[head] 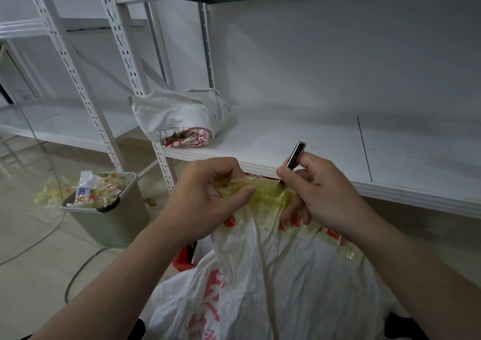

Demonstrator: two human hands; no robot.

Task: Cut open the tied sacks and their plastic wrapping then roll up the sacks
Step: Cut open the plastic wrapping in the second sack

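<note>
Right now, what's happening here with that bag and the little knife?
A person is cutting open a tied white sack. The left hand pinches the yellowish plastic wrapping at its neck, while the right hand holds a small cutter with its tip against that wrapping. A rolled sack lies on the white shelf, and a bin on the floor holds plastic scraps.

Two white sacks are in view: one rolled sack on the shelf at centre and one loose sack at the bottom. There are two hands, the left hand and the right hand, one knife, one band of plastic wrapping and one bin at lower left.
</note>
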